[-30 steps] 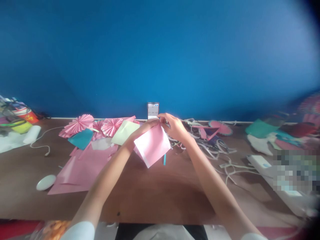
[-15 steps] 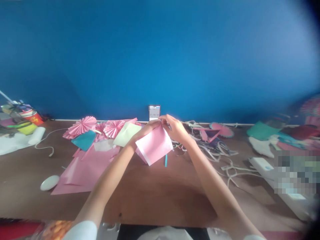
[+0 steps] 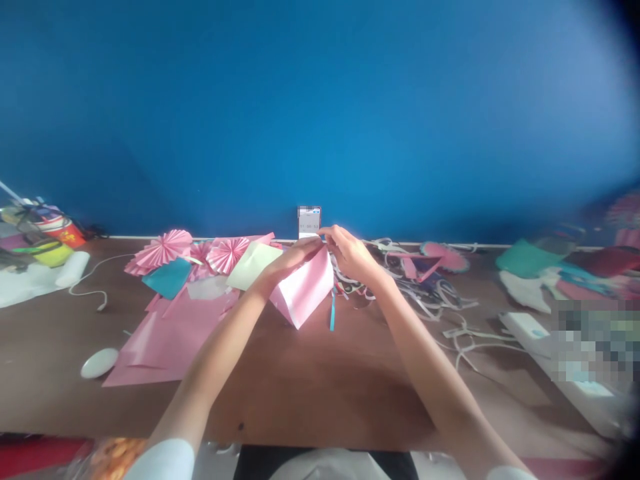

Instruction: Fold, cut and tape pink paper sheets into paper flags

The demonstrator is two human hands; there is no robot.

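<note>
A folded sheet of pink paper [image 3: 311, 288] hangs above the middle of the table, its surface bent and a pale edge along its lower left side. My left hand [image 3: 293, 258] grips it at the upper left, the fingers partly hidden behind the sheet. At the upper right corner my right hand [image 3: 353, 255] has its fingers bent and pressed together on the paper. Both hands meet near the paper's top. Just below the right side of the sheet a narrow blue paper strip [image 3: 333, 312] is visible.
Pink pleated paper fans [image 3: 167, 248], a teal paper piece [image 3: 167, 279] and large pink sheets [image 3: 170, 340] lie left, near a white mouse [image 3: 99, 363]. A phone [image 3: 309, 223] stands against the blue wall. White strips [image 3: 425, 303] and a power strip [image 3: 525, 327] lie right.
The pink paper has bent inward and turned, so its right side looks narrower and more curved. My right hand has shifted slightly; both hands keep hold of the paper.
</note>
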